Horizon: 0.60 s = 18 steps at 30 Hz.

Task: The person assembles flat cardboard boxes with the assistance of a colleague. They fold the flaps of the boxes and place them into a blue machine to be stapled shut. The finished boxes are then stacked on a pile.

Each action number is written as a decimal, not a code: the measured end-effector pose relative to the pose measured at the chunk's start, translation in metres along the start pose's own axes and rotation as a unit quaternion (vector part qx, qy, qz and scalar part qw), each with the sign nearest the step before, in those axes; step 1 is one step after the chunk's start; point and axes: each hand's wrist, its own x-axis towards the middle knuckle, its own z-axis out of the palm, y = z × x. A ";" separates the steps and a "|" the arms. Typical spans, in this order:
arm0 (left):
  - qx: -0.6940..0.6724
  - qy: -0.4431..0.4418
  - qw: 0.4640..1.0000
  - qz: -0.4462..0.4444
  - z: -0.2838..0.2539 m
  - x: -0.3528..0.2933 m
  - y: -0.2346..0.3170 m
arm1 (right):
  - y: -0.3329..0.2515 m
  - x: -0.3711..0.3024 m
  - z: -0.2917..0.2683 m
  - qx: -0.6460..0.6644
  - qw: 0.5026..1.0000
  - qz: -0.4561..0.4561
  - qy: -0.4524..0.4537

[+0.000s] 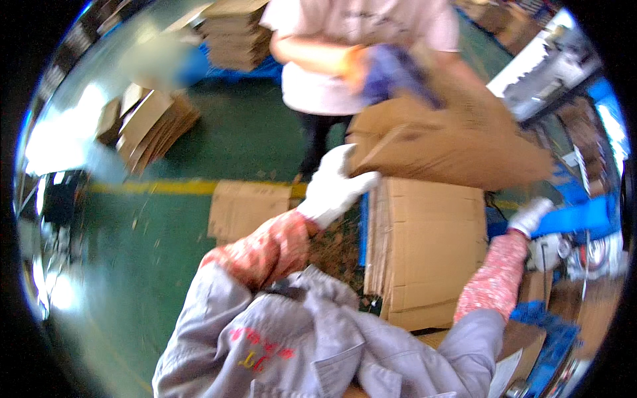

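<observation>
My left hand (335, 186), in a white glove with a red patterned sleeve cover, grips the near left corner of a flattened brown cardboard sheet (451, 142) that is lifted and blurred. My right hand (531, 215), also in a white glove, is at the sheet's right underside; its grip is hidden. Under the sheet lies a tall stack of flat cardboard (428, 245). A person in a light shirt (345, 46) stands across from me, holding the far side of the sheet with a gloved hand (388, 69).
A loose cardboard piece (245, 209) lies on the green floor by a yellow line (172, 187). More cardboard piles (149, 129) sit at the left and at the back (235, 33). A machine with blue parts (570, 219) stands on the right.
</observation>
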 end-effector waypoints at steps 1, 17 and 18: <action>-0.037 0.017 0.999 0.027 -0.003 0.006 -0.001 | 0.013 -0.007 0.004 -0.001 1.000 -0.011 -0.024; -0.168 -0.052 0.978 0.112 -0.105 -0.036 0.033 | 0.139 -0.106 0.092 -0.137 0.989 -0.036 -0.043; -0.128 -0.020 0.982 0.135 -0.115 -0.026 0.056 | 0.133 -0.117 0.095 -0.144 0.988 -0.032 -0.037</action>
